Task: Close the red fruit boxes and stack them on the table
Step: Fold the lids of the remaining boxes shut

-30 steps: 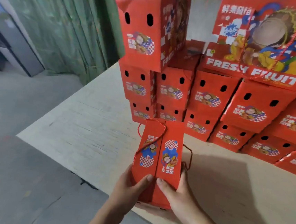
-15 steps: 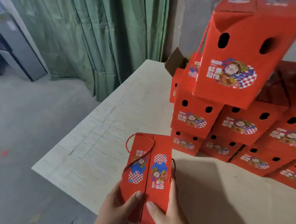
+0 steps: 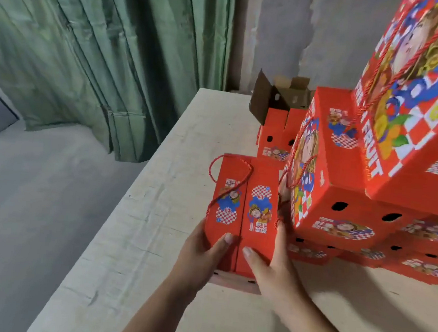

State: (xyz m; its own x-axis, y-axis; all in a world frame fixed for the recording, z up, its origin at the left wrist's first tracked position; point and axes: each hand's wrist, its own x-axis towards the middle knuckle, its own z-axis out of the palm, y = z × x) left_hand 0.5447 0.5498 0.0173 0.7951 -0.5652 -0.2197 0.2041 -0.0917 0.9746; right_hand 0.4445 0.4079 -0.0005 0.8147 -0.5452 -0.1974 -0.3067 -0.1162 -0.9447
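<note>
A red fruit box (image 3: pixel 246 208) with its two top flaps closed is held above the pale wooden table (image 3: pixel 149 207). My left hand (image 3: pixel 198 257) grips its left side, thumb on the left flap. My right hand (image 3: pixel 269 267) grips the right side, thumb on the right flap. A red cord handle (image 3: pixel 227 177) loops over the box's top. Just to the right rises a stack of closed red fruit boxes (image 3: pixel 341 212), several high. Behind the stack stands a red box with open brown flaps (image 3: pixel 274 109).
Green curtains (image 3: pixel 103 47) hang at the left and a grey wall (image 3: pixel 305 32) stands behind the table. The table's left edge drops to a grey floor (image 3: pixel 35 201). More red boxes (image 3: pixel 422 263) fill the table's right side.
The view has swung left and closer to the stack. The held box has moved forward and right, now close beside the stack's left face. Both hands keep the same grip.
</note>
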